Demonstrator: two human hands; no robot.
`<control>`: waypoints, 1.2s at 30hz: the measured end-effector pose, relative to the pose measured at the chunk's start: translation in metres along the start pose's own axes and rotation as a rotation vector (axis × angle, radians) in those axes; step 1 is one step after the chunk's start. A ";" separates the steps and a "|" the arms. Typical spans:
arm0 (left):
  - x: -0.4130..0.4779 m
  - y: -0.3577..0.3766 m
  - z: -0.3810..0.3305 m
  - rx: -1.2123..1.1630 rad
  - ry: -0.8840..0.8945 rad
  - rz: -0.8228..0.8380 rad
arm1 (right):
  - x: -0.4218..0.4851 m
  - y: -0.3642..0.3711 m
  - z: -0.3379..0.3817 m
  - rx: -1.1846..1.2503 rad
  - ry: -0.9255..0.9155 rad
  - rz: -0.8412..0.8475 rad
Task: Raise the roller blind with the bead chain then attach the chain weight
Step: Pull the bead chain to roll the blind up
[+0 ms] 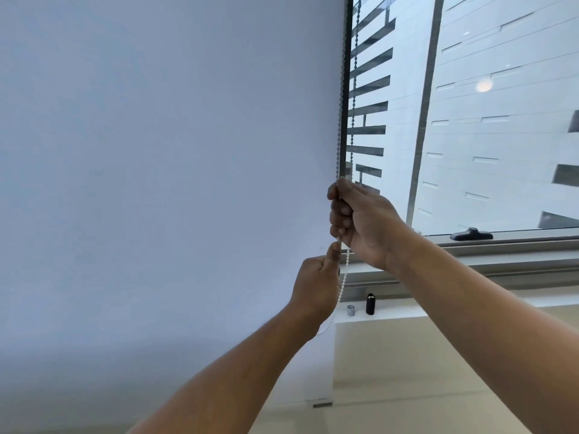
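Note:
A pale roller blind [163,158] covers the left of the window, its bottom bar [322,403] low near the floor. The bead chain [352,98] hangs in two strands along the blind's right edge. My right hand [357,220] is closed in a fist around the chain at mid height. Just below it, my left hand [318,286] pinches the chain between thumb and fingers. White beads [344,278] trail down past my left wrist. A small black cylinder [370,304] and a small silver piece [351,310] stand on the sill; whether either is the weight I cannot tell.
The window pane [470,120] to the right shows a white building outside. A black window handle [471,234] lies on the lower frame. The white sill ledge [407,314] runs below, above a beige floor.

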State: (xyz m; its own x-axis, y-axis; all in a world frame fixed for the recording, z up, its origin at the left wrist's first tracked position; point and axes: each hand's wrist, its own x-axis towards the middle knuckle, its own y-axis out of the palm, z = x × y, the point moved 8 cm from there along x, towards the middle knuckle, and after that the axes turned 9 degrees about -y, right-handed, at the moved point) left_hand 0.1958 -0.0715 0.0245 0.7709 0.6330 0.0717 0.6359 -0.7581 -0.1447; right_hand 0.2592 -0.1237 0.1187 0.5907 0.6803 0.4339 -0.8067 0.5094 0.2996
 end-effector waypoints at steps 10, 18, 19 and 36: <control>0.000 0.001 0.011 -0.086 0.069 0.171 | -0.007 0.010 -0.013 0.108 -0.154 -0.044; 0.017 -0.030 -0.033 -0.173 0.147 0.098 | -0.033 0.008 -0.051 0.032 -0.093 -0.017; 0.019 -0.032 -0.047 -0.222 0.156 0.102 | -0.039 0.004 -0.062 0.014 -0.072 -0.027; 0.016 -0.008 -0.129 -0.441 0.271 0.117 | -0.054 -0.009 -0.092 -0.115 -0.016 -0.036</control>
State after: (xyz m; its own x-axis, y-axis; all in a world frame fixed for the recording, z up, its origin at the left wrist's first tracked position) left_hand 0.2080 -0.0756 0.1538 0.7822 0.5214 0.3411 0.4554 -0.8521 0.2581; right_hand 0.2360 -0.1165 0.0141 0.6185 0.6524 0.4380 -0.7769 0.5915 0.2159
